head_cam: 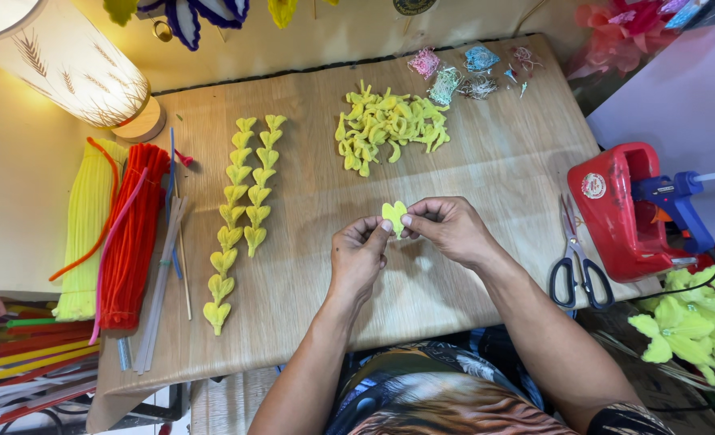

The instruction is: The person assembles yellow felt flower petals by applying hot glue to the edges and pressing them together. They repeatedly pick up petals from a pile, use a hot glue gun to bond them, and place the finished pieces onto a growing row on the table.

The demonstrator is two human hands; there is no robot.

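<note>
Both hands pinch a small yellow petal (394,214) between thumbs and fingertips, just above the board (470,161). The left hand (357,256) grips its lower left edge, fingers curled narrow; the right hand (450,228) holds its right side, fingers bent close together.

Beyond the petal, further up the board, lies a heap of loose yellow pieces (390,127). To the left, two chains of joined petals (241,209) run side by side down the board. Further left lie thin sticks (168,266), then bundles of red stems (132,234) and yellow stems (88,225). A lit lamp (68,60) stands at the far left corner.

To the right, scissors (579,266) lie near the board's edge, beside a red holder (619,209) with a blue glue gun (679,201). Small packets of coloured thread (462,72) lie at the far edge.
</note>
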